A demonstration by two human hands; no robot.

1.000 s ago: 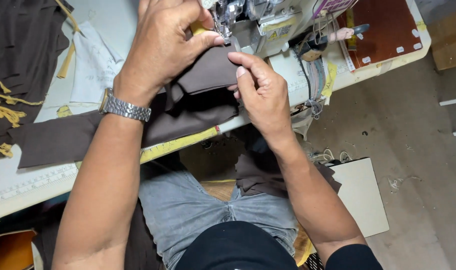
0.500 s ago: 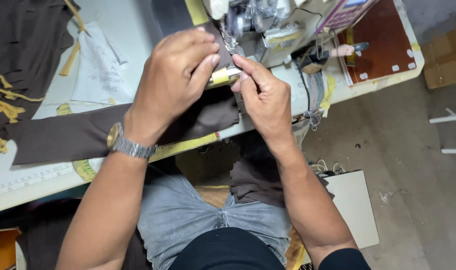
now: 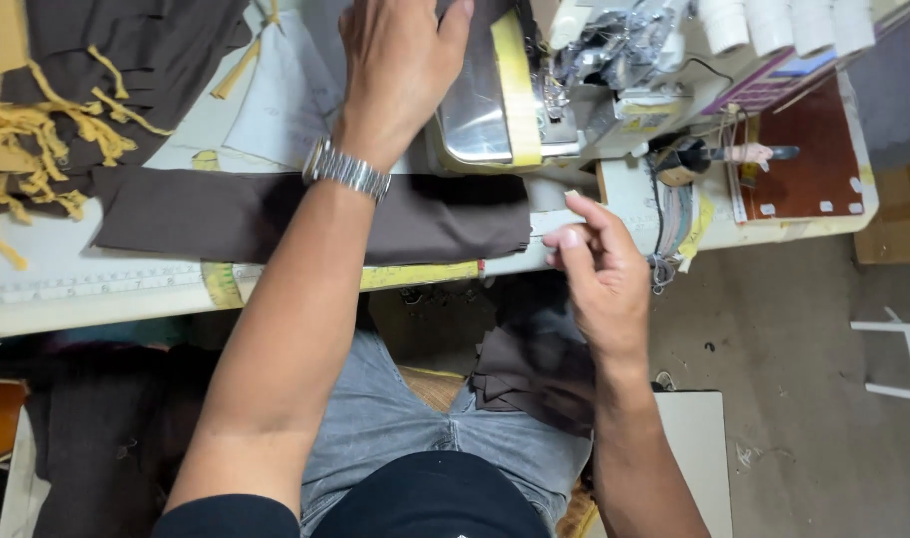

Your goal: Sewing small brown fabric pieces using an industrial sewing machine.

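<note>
Hands parted since earlier | left hand (image 3: 400,70) flat on brown fabric (image 3: 276,214) | right hand (image 3: 600,274) grip loose, empty

- The left hand (image 3: 400,65), a metal wristwatch (image 3: 347,169) on its wrist, lies flat beside the grey-and-cream sewing machine (image 3: 575,80).
- A long strip of dark brown cloth (image 3: 276,214) lies on the white worktable (image 3: 76,289).
- The right hand (image 3: 600,269) hovers with fingers half curled just beside the strip's end.
- More folded brown fabric pieces (image 3: 530,374) rest on the lap.
</note>
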